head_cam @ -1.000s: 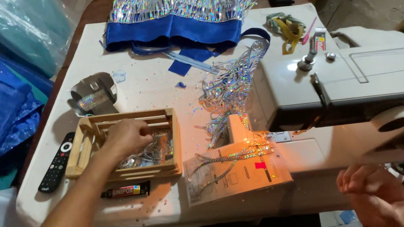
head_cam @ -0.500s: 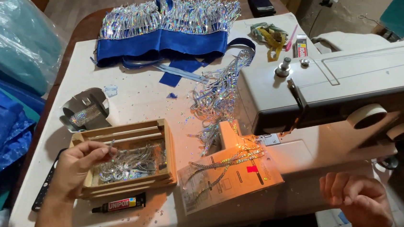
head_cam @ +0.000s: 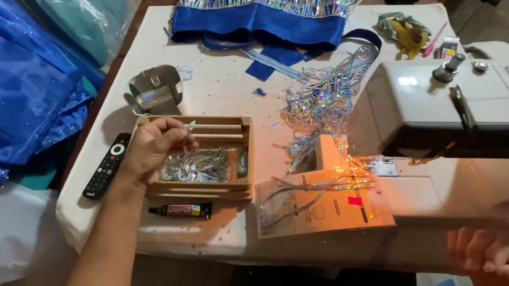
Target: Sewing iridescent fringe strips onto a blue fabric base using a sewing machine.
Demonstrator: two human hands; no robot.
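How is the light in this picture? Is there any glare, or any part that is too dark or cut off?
Head view: warm orange light from the sewing machine falls on the paper sheet; the holographic strips glitter with glare; the left hand at the wooden crate is evenly lit; the right hand sits dim and cropped at the bottom edge.

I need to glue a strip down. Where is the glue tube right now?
In the head view, the glue tube lies on the white table at the left, just in front of the wooden crate, below the left hand.
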